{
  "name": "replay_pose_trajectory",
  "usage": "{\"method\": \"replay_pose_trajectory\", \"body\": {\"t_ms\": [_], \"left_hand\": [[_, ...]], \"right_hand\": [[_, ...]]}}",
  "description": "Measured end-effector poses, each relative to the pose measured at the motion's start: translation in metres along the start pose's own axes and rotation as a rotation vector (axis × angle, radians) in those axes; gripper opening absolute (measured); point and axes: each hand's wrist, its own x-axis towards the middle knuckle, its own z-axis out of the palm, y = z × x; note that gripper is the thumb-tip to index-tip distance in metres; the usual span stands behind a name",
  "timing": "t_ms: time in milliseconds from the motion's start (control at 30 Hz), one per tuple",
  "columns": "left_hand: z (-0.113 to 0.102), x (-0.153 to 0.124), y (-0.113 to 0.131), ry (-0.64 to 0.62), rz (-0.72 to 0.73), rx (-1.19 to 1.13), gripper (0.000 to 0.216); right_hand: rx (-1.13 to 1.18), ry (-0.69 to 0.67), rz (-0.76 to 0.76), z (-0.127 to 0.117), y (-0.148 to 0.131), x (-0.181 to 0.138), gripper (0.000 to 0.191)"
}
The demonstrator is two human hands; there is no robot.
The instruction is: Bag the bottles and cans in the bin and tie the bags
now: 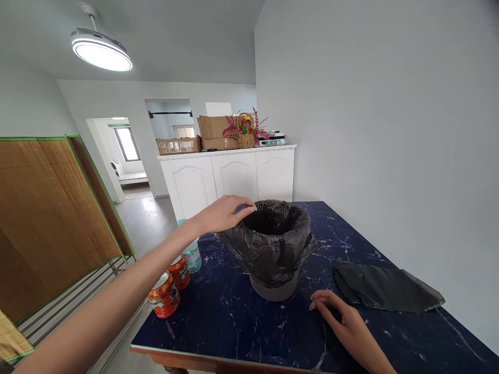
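Observation:
A bin (274,292) stands upright on the dark blue marbled table, lined with a black plastic bag (273,254) folded over its rim. My left hand (226,213) reaches to the bag's left rim, palm down, fingers and thumb a little apart at the edge of the opening; nothing shows between them. To the right of the bin, my right hand (343,322) rests on the table, empty, thumb and fingertips drawn together. Left of the bin are two orange soda cans (165,295) and a clear plastic bottle (192,255), partly hidden behind my left forearm.
A folded black plastic bag (385,287) lies on the table (234,322) at right, near the wall. Beyond the table stands a white cabinet (234,179) bearing cardboard boxes (214,130) and a flower basket (246,140). A bamboo screen (50,218) is at the left.

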Motion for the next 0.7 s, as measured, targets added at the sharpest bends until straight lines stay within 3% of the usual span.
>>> {"method": "replay_pose_trajectory", "body": {"t_ms": [67, 167, 300, 400, 533, 700], "left_hand": [[-0.002, -0.008, -0.014, 0.072, -0.096, 0.093, 0.054], [-0.003, -0.024, -0.047, 0.081, -0.283, 0.207, 0.057], [-0.003, -0.054, -0.098, -0.026, -0.551, 0.292, 0.065], [-0.002, -0.079, -0.123, -0.133, -0.709, 0.314, 0.073], [0.008, -0.101, -0.13, -0.152, -0.78, 0.338, 0.06], [0.006, -0.102, -0.107, -0.025, -0.756, 0.348, 0.039]], "right_hand": [[0.004, 0.002, -0.005, 0.0, 0.002, 0.0, 0.04], [0.001, 0.009, -0.004, 0.001, 0.005, 0.0, 0.04], [-0.005, 0.002, -0.003, 0.001, 0.009, 0.0, 0.04], [-0.005, 0.01, 0.003, 0.001, 0.011, 0.0, 0.042], [-0.006, 0.024, 0.014, 0.001, 0.016, -0.001, 0.043], [0.031, -0.033, 0.062, 0.001, 0.019, -0.001, 0.044]]}}
